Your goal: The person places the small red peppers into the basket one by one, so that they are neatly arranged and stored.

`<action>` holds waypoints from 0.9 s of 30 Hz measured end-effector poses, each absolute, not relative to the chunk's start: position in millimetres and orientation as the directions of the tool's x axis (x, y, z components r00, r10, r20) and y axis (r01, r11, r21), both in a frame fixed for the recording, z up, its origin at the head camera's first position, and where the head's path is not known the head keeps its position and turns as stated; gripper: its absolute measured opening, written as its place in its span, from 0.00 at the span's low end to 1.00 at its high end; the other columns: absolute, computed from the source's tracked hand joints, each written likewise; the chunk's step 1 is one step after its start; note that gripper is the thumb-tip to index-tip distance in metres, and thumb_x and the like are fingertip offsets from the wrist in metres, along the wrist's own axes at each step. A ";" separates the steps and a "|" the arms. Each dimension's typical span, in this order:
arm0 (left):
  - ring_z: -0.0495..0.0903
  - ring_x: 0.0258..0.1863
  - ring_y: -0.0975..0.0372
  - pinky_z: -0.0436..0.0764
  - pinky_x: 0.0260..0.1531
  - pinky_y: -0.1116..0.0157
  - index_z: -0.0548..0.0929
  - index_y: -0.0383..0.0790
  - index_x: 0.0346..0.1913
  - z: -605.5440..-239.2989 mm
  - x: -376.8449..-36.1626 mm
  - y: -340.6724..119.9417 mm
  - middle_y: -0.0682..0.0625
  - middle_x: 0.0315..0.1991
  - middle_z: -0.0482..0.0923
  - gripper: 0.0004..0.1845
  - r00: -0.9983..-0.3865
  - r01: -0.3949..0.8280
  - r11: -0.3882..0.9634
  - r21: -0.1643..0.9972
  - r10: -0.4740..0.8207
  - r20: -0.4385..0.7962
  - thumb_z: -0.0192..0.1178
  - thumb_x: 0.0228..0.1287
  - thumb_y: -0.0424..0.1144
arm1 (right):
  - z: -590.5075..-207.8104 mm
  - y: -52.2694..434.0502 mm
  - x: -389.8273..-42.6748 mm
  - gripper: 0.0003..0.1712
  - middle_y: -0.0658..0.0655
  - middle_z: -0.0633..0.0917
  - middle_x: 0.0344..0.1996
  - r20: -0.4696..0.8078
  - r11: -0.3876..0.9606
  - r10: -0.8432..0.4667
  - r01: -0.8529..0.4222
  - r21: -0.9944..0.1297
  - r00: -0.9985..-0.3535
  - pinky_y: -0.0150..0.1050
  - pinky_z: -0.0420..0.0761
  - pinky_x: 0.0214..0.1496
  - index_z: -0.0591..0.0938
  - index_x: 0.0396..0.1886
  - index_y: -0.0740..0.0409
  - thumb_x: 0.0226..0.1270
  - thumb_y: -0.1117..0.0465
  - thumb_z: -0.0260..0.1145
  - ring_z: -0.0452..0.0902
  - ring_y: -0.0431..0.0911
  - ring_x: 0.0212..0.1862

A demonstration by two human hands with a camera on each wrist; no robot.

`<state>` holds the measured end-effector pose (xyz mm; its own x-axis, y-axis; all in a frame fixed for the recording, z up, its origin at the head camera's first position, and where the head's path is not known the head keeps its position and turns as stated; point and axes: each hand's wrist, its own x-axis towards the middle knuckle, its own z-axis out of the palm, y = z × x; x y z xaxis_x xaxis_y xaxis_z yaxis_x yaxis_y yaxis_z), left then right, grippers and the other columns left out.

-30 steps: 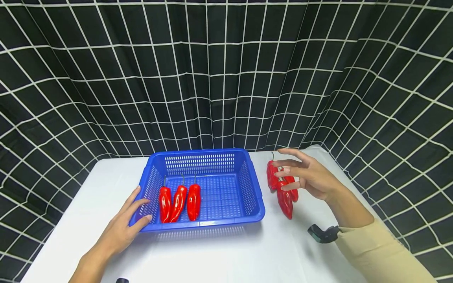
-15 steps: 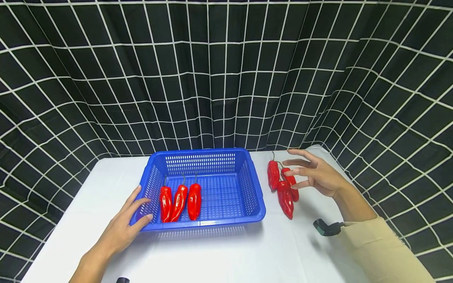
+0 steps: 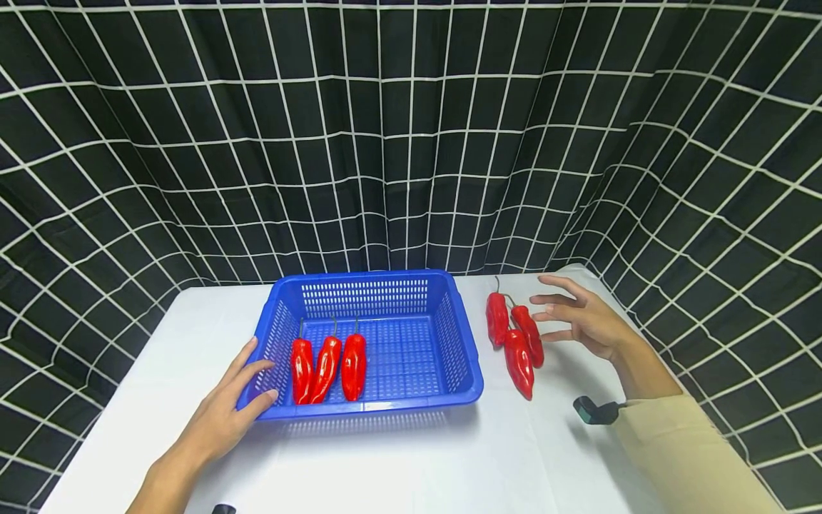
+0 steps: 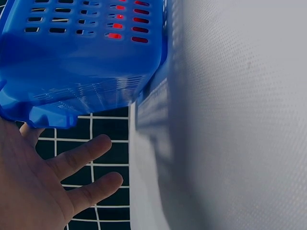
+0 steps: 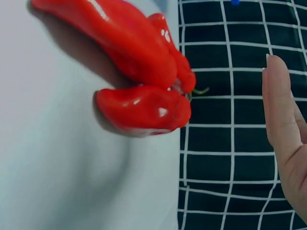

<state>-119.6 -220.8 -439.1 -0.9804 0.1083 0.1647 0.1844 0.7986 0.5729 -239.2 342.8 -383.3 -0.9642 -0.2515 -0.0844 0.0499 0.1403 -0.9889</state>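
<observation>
Pulling clear, head view: right hand (image 3: 581, 314) has shifted to the right of the loose peppers (image 3: 518, 364), which it partly covered a second ago. All three now show plainly, clustered on the white tabletop (image 3: 411, 464) to the right of the blue basket (image 3: 369, 407). Right grip empty: fingers spread and slightly bent, tips close by the rightmost pepper. Meaning, as judged: none of this group is in hand, and the count stands even, three outside, three within. Basket peppers (image 3: 326, 368) lie side by side in the left half of the basket; no change there. Left hand (image 3: 218, 414) also as before, at the basket's near left corner, thumb and fingers over the rim; grip read as closed lightly on the basket, steadying it. Black gridded cloth (image 3: 411, 143) hangs behind. Beige sleeve (image 3: 687, 450) on right arm, dark device (image 3: 595, 412) by the cuff.

Left wrist view: basket's outer wall close up, red showing through some slots. Two fingers stretch free below the rim corner. Firmness of the hold: cannot tell.

Right wrist view: loose peppers bunched together, one green stem (image 5: 201, 91) showing against the cloth. Visible finger straight, well apart from the peppers; nothing held.
</observation>
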 end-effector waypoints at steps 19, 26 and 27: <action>0.54 0.69 0.38 0.60 0.54 0.30 0.74 0.47 0.63 -439.0 -118.8 -220.1 0.48 0.77 0.43 0.25 -0.981 0.183 0.797 0.576 0.108 0.163 0.57 0.66 0.53 | -414.9 360.7 -257.0 0.41 0.70 0.63 0.68 -0.195 0.208 -0.152 0.162 -0.965 -0.969 0.58 0.79 0.47 0.57 0.75 0.46 0.67 0.56 0.66 0.76 0.60 0.56; 0.54 0.69 0.38 0.60 0.54 0.30 0.74 0.47 0.62 -439.4 -119.2 -220.4 0.49 0.77 0.43 0.25 -0.980 0.187 0.796 0.576 0.110 0.167 0.57 0.66 0.53 | -427.4 362.2 -266.5 0.45 0.71 0.64 0.67 -0.250 0.278 -0.128 0.208 -0.938 -0.960 0.57 0.79 0.48 0.56 0.76 0.49 0.64 0.53 0.68 0.69 0.66 0.60; 0.54 0.69 0.38 0.60 0.54 0.30 0.74 0.47 0.62 -439.5 -119.2 -220.3 0.49 0.77 0.43 0.25 -0.980 0.187 0.795 0.577 0.110 0.166 0.57 0.66 0.53 | -429.5 362.3 -267.7 0.44 0.72 0.64 0.66 -0.259 0.286 -0.128 0.215 -0.934 -0.957 0.58 0.78 0.49 0.56 0.75 0.49 0.64 0.54 0.68 0.68 0.66 0.61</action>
